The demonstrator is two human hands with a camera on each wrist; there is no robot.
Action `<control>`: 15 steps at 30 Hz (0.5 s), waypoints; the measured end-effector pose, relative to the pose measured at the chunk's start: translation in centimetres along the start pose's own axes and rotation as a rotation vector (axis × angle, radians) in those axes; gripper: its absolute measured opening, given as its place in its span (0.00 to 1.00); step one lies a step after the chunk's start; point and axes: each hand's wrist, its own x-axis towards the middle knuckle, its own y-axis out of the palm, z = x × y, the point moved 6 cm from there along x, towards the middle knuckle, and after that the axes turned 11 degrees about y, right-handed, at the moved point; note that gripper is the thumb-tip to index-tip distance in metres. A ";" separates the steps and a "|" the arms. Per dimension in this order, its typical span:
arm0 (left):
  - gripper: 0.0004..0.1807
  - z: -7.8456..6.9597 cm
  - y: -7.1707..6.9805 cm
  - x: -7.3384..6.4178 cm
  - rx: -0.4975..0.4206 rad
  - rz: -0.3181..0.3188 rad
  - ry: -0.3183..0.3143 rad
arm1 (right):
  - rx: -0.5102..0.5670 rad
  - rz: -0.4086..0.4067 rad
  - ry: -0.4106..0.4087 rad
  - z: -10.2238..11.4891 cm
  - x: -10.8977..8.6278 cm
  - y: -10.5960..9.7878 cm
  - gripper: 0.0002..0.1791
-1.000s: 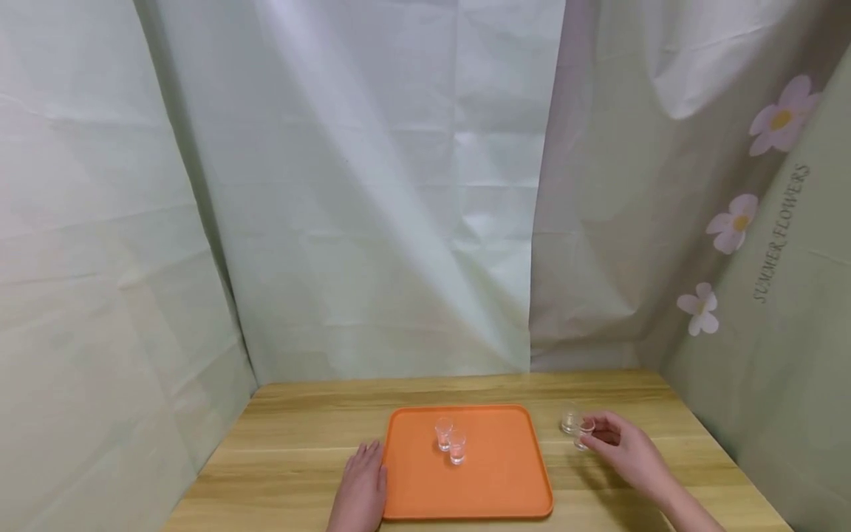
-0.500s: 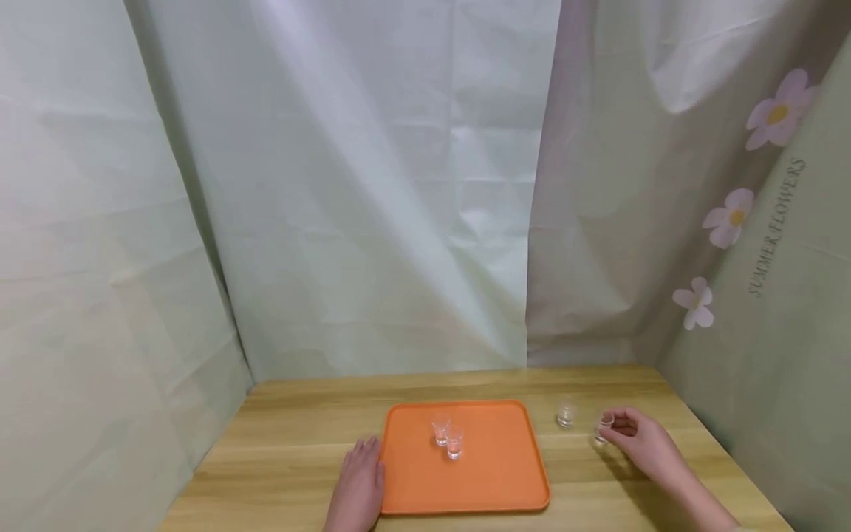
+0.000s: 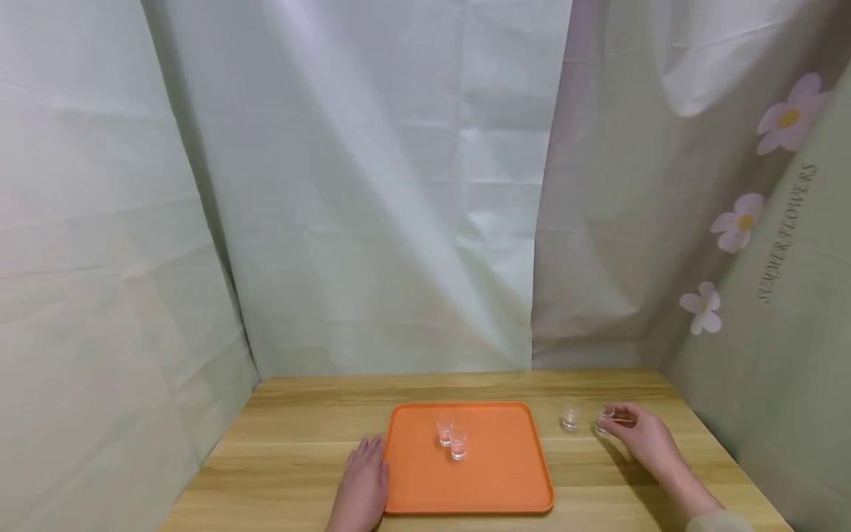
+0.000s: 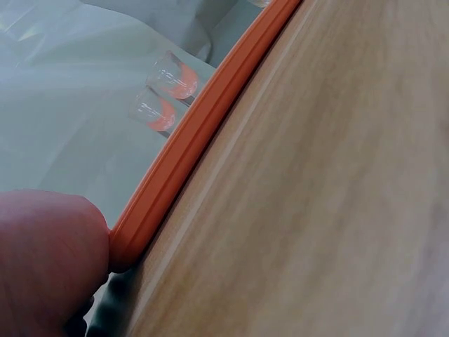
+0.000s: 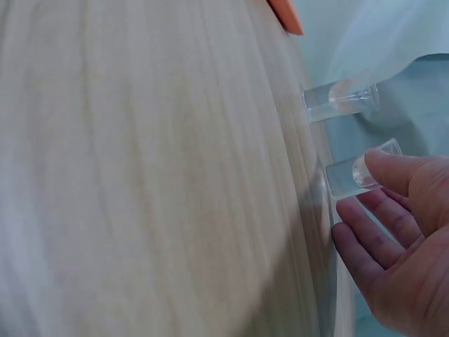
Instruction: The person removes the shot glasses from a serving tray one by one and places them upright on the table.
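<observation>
My right hand [image 3: 645,437] pinches a small clear shot glass [image 5: 351,176] between thumb and fingers, at the right of the tray. In the right wrist view the glass is close over the wood, its rim partly hidden behind the thumb. A second shot glass [image 3: 569,420] stands upright just left of it. My left hand [image 3: 362,480] lies flat on the table along the left side of an orange tray [image 3: 499,484], and its thumb [image 4: 52,246] is right at the tray's rim in the left wrist view. Two more shot glasses, a rear one [image 3: 445,431] and a front one [image 3: 459,445], stand close together on the tray.
The wooden table [image 3: 299,436] carries the tray near its middle. Pale green sheets [image 3: 385,222] hang behind it and along both sides, the right one printed with flowers [image 3: 701,308] and lettering.
My right hand has carried its shot glass a little to the right, away from the second one, so a gap now lies between them. My left hand stays beside the tray.
</observation>
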 end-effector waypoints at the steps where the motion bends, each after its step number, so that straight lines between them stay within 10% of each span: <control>1: 0.21 0.0 0.0 0.0 -0.003 -0.003 0.000 | 0.007 -0.002 0.000 0.0 0.0 0.1 0.27; 15: 0.21 -0.1 0.2 0.2 -0.005 0.074 -0.022 | 0.049 0.012 0.001 0.4 0.6 1.4 0.26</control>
